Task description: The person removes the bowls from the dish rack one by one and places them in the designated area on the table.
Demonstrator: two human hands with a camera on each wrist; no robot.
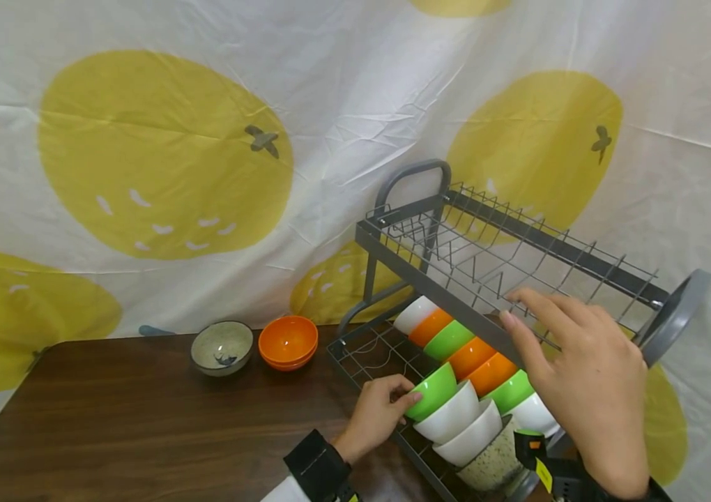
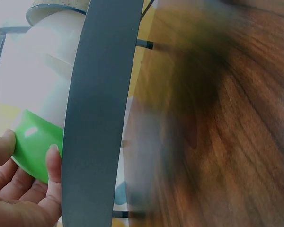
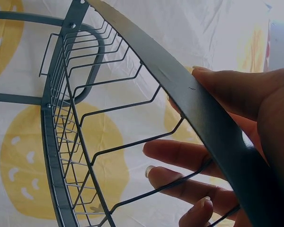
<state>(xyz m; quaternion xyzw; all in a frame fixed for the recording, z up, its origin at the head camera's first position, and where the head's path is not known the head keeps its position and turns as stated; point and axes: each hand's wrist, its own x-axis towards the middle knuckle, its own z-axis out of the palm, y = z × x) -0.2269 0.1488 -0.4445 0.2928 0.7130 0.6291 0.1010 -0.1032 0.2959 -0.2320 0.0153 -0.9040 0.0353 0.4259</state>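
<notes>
My left hand [image 1: 380, 411] pinches a green bowl [image 1: 436, 392] at the front of the lower tier of a grey dish rack [image 1: 431, 279]. In the left wrist view its thumb and fingers are around that green bowl [image 2: 35, 144], partly behind the rack's rail. White bowls [image 1: 456, 413] and a speckled bowl [image 1: 492, 457] stand on edge beside it. My right hand [image 1: 594, 376] is at the upper tier's front rail [image 3: 180, 94]. Its thumb lies along the rail, while the loosely spread fingers reach past the rail's other side among the wires.
Behind the green bowl runs a second row of tilted white, orange [image 1: 473, 357] and green bowls. Left of the rack, on the brown table [image 1: 142, 418], stand stacked orange bowls [image 1: 288, 340] and a grey patterned bowl [image 1: 222, 347]. A lemon-print cloth [image 1: 330, 139] hangs behind.
</notes>
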